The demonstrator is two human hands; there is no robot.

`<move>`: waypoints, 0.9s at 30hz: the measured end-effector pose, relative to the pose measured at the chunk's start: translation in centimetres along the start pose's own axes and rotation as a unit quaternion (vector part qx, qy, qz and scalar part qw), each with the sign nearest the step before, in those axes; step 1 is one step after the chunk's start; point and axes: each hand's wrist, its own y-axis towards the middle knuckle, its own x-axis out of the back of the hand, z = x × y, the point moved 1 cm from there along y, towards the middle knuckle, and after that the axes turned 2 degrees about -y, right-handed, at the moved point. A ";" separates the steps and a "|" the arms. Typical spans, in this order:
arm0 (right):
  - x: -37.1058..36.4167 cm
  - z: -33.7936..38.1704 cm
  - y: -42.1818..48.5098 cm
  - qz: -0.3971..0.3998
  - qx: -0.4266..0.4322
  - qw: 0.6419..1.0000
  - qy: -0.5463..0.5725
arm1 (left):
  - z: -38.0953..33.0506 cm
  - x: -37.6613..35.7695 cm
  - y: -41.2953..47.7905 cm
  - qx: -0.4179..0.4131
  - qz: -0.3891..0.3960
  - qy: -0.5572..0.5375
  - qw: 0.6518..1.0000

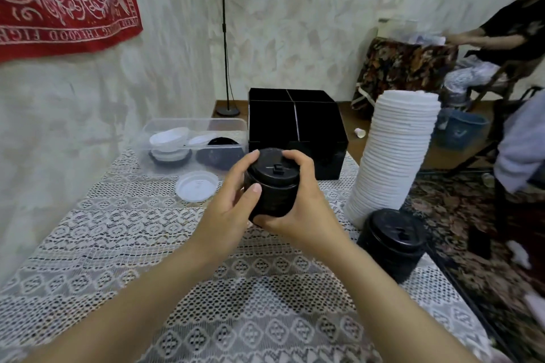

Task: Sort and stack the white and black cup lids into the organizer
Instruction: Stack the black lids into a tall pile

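Note:
A short stack of black lids (272,183) is held up over the table's middle. My left hand (233,200) grips its left side and my right hand (298,203) curls round its right side and bottom. Behind it stands the black organizer (295,124) with four compartments; their insides are too dark to read. A tall leaning stack of white lids (392,156) rises at the right, with a second stack of black lids (393,244) at its foot. One white lid (197,186) lies flat on the lace tablecloth (147,244).
A clear plastic bin (191,141) at the back left holds a few white and black lids. A lamp stand (225,38) rises behind the table. At the right, off the table's edge, another person sits by a patterned cloth-covered chair above a carpet.

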 end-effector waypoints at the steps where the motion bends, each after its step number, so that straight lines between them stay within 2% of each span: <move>1: 0.8 0.3 -0.7 -0.007 0.002 1.000 -0.005 | -0.5 -0.6 -0.3 -0.003 0.007 -0.004 1.000; 14: 9.8 1.1 -5.5 -0.075 0.026 0.995 -0.059 | -3.9 -8.4 -1.3 -0.037 0.090 -0.051 0.994; 27: 14.8 -2.9 -8.1 -0.078 -0.048 0.993 -0.073 | -2.4 -14.3 -0.1 -0.004 0.161 -0.034 0.986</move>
